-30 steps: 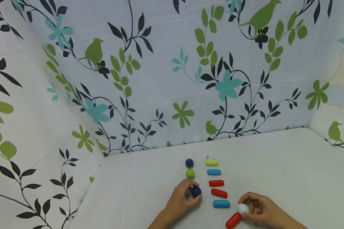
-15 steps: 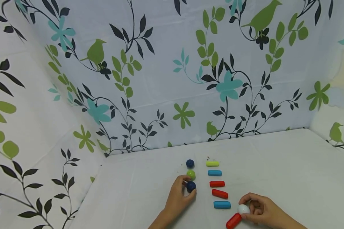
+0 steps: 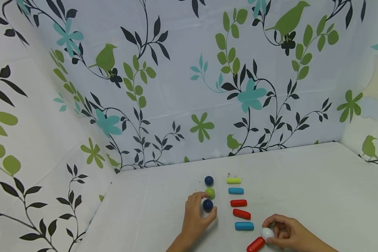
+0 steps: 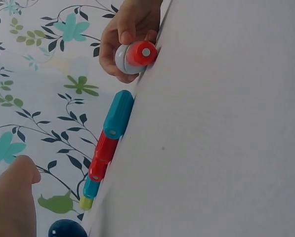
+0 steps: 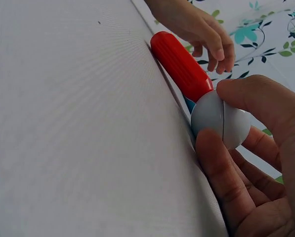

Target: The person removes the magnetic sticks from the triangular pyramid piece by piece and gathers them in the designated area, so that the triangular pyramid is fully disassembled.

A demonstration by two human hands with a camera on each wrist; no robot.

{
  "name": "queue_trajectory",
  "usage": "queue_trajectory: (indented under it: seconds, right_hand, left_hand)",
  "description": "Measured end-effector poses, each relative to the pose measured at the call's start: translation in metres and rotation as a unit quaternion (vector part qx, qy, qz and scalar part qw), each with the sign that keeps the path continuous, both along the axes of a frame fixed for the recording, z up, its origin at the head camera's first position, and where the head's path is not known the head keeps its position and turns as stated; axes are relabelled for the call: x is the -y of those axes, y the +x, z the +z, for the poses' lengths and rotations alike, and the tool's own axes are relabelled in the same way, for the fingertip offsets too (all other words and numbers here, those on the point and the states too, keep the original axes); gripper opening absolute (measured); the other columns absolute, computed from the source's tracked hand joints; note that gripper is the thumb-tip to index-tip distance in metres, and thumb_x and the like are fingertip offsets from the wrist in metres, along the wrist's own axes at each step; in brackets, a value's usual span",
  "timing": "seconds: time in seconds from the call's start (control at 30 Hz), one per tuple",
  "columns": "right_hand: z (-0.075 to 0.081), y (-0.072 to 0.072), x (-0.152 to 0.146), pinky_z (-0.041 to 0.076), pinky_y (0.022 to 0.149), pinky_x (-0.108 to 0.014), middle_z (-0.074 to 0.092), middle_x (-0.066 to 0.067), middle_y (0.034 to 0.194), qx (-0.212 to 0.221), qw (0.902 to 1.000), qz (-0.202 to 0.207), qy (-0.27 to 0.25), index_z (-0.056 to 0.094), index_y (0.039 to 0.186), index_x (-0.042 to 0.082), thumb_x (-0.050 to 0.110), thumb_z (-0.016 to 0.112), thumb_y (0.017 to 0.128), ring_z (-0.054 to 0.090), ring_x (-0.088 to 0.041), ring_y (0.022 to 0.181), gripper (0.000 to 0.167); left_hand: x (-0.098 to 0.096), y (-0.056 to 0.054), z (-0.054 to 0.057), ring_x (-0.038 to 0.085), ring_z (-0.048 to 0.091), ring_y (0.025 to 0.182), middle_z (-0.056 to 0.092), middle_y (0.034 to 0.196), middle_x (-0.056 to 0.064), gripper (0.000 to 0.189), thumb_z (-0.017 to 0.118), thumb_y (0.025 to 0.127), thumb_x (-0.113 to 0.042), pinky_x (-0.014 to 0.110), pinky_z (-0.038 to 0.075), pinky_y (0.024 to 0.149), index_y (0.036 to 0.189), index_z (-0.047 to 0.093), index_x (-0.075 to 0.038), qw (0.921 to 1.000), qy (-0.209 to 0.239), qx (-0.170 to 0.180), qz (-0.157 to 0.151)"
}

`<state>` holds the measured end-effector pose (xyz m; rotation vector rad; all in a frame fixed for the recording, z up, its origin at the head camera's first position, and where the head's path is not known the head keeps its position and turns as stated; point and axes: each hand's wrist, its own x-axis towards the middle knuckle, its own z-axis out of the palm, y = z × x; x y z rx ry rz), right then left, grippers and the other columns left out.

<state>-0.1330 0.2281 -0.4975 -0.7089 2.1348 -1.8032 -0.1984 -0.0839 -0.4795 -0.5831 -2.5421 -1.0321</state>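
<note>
My left hand (image 3: 195, 214) stands around a dark blue ball (image 3: 208, 205), thumb and fingers spread apart from it. In the left wrist view the thumb (image 4: 19, 180) is clear of that ball (image 4: 68, 229). Just behind it sit a green ball (image 3: 210, 193) and another dark blue ball (image 3: 209, 180), in a column. On the right, my right hand (image 3: 287, 231) pinches a white ball (image 3: 267, 233) between thumb and fingers. A red rod (image 3: 256, 244) touches this ball end-on; the right wrist view shows the white ball (image 5: 220, 118) against the rod (image 5: 181, 65).
Between the hands runs a column of rods: yellow-green (image 3: 233, 180), blue (image 3: 236, 191), red (image 3: 238, 203), red (image 3: 241, 214) and blue (image 3: 244, 226). All lie on a white table (image 3: 302, 182). A patterned cloth (image 3: 176, 87) hangs behind.
My left hand has carried the dark blue ball left and back, close to the green ball, and its fingers have opened off it. The right hand still grips the white ball, nearly unmoved.
</note>
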Motion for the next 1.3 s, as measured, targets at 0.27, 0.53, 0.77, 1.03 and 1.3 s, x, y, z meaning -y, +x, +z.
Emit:
queue_trajectory:
  seconds: [0.27,0.53,0.77,1.03,1.3]
  right_hand:
    - [-0.001,0.0,-0.001,0.046,0.06,-0.015,0.059,-0.003,0.085,0.022,0.9988,0.036,-0.025,0.053,0.118,-0.011,0.0,0.059,0.093,0.056,-0.012,0.07,0.028]
    - [-0.002,0.001,-0.001,0.05,0.063,-0.017,0.061,-0.002,0.085,0.016,0.9978,0.057,-0.03,0.054,0.116,-0.01,-0.001,0.059,0.093,0.058,-0.008,0.073,0.025]
    - [0.0,0.001,0.002,0.051,0.062,-0.018,0.061,-0.01,0.082,-0.008,0.9979,0.056,-0.03,0.056,0.114,-0.007,-0.001,0.06,0.092,0.058,-0.009,0.072,0.023]
    - [0.0,0.0,0.005,0.05,0.06,-0.017,0.059,-0.012,0.08,-0.026,0.9972,0.06,-0.036,0.056,0.112,-0.008,-0.002,0.061,0.092,0.058,-0.011,0.071,0.022]
    - [0.004,-0.001,0.003,0.046,0.056,-0.017,0.058,-0.006,0.082,-0.032,0.9981,0.052,-0.014,0.057,0.112,-0.007,0.001,0.062,0.092,0.055,-0.008,0.069,0.022]
  left_hand:
    - [-0.005,0.014,0.001,0.01,0.05,0.101,0.058,0.109,-0.008,0.028,0.072,0.086,-0.022,0.033,0.044,0.088,0.111,0.062,-0.016,0.9955,-0.001,-0.063,-0.071]
    - [-0.013,0.03,0.001,0.004,0.053,0.086,0.062,0.099,-0.002,0.021,0.069,0.091,-0.021,0.015,0.047,0.074,0.109,0.061,-0.015,0.9754,-0.022,-0.04,-0.215]
    - [-0.02,0.035,0.002,-0.006,0.052,0.088,0.06,0.105,-0.004,0.033,0.066,0.094,-0.026,0.01,0.047,0.077,0.122,0.058,-0.013,0.923,-0.039,0.146,-0.354]
    - [-0.028,0.035,-0.001,-0.007,0.052,0.088,0.064,0.108,-0.001,0.042,0.073,0.089,-0.013,0.007,0.045,0.08,0.127,0.057,-0.007,0.8976,-0.101,0.144,-0.404]
    - [-0.034,0.037,0.001,-0.006,0.051,0.091,0.066,0.105,-0.005,0.029,0.062,0.097,-0.021,0.009,0.044,0.082,0.123,0.063,-0.009,0.9075,-0.117,0.136,-0.38]
